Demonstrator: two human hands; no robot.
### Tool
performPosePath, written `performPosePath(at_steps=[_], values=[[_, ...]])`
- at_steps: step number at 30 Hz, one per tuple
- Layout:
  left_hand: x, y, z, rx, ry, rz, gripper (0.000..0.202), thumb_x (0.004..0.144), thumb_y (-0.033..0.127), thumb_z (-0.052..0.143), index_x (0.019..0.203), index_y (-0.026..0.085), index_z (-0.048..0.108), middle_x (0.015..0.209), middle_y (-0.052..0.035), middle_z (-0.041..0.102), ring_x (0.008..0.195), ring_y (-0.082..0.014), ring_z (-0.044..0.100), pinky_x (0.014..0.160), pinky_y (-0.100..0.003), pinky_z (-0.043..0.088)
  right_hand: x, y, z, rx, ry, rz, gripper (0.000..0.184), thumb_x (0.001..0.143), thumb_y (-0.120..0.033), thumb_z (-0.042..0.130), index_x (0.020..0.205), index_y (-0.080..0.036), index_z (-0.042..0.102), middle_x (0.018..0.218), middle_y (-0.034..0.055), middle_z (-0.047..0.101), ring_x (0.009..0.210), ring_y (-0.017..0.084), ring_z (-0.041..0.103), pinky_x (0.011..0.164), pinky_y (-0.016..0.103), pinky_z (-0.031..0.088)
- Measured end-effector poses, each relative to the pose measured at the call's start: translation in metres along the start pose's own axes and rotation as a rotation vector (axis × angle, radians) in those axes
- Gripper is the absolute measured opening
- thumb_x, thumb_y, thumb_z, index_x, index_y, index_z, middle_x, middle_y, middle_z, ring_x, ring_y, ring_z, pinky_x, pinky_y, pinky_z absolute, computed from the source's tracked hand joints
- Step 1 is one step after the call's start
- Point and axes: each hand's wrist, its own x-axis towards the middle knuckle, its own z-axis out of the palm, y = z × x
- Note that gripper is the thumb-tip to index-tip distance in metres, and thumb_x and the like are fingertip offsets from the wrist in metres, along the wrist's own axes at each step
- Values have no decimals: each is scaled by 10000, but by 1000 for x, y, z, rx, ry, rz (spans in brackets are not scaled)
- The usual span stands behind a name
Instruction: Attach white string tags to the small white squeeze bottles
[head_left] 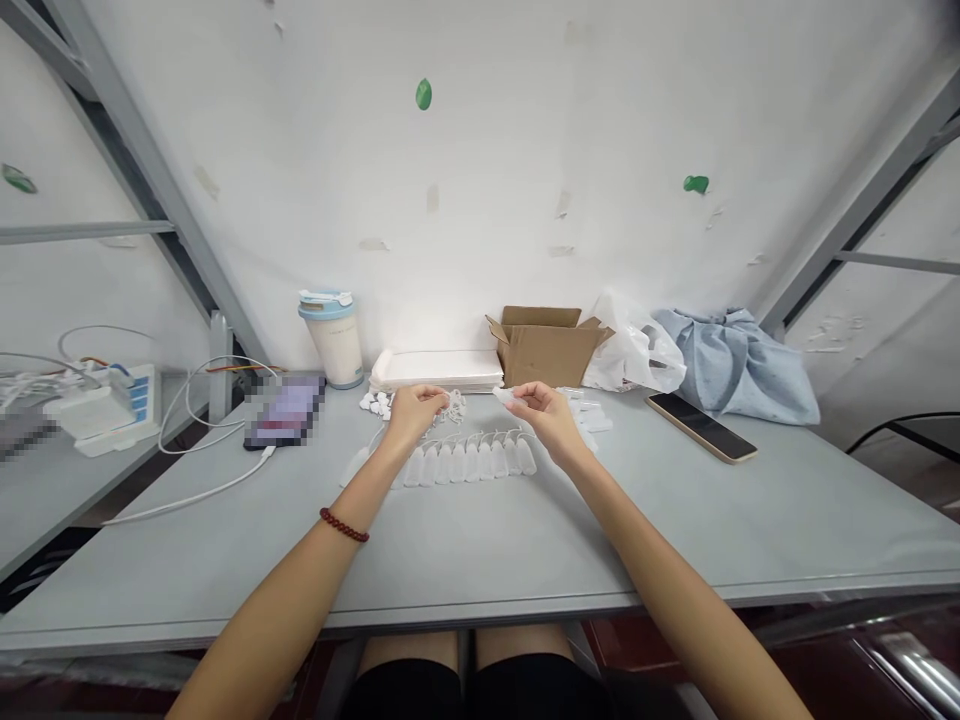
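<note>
My right hand pinches a small translucent white piece between thumb and fingertips, above the desk. My left hand is closed with its fingertips together, beside a tangle of thin white strings; what it grips, if anything, is too small to make out. Below and between the hands lies a row of several translucent white tag-shaped pieces, side by side, with strings at their upper ends. Small white bits are heaped left of my left hand. More clear pieces lie behind my right hand, partly hidden.
Along the wall stand a lidded cup, a white flat stack, an open cardboard box, a plastic bag and a blue cloth bundle. A phone lies right; another phone with a cable lies left.
</note>
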Motion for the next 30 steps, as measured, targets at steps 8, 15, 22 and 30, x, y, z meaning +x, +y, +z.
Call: performPosePath(at_steps=[8, 15, 22, 30], values=[[5, -8, -7, 99, -19, -48, 76, 535, 217, 610, 521, 142, 619, 505, -25, 611, 452, -114, 488, 429, -218, 336, -3, -2, 3, -37, -48, 13, 305, 607, -407, 709, 724, -194, 526, 747, 8, 607, 708, 150, 551, 617, 255, 384], [-5, 6, -2, 38, -85, -9, 137, 588, 275, 624, 634, 148, 648, 660, -46, 677, 579, -130, 550, 488, -218, 376, -3, -2, 2, -8, -65, 37, 303, 622, -392, 714, 773, -194, 542, 751, 12, 638, 746, 168, 598, 648, 271, 419], [-15, 8, 9, -26, -148, 83, 231, 602, 344, 683, 701, 140, 639, 666, -47, 675, 626, -153, 594, 582, -255, 450, -11, -11, 7, 107, -218, 44, 338, 624, -383, 733, 864, -195, 587, 896, 37, 677, 869, 192, 646, 799, 333, 474], [-23, 6, 18, 43, -199, 287, 163, 681, 299, 636, 730, 144, 646, 785, -59, 685, 750, -184, 639, 725, -302, 503, -11, -8, 10, 72, -214, 31, 309, 646, -395, 717, 845, -182, 614, 895, 50, 678, 872, 197, 645, 820, 358, 484]])
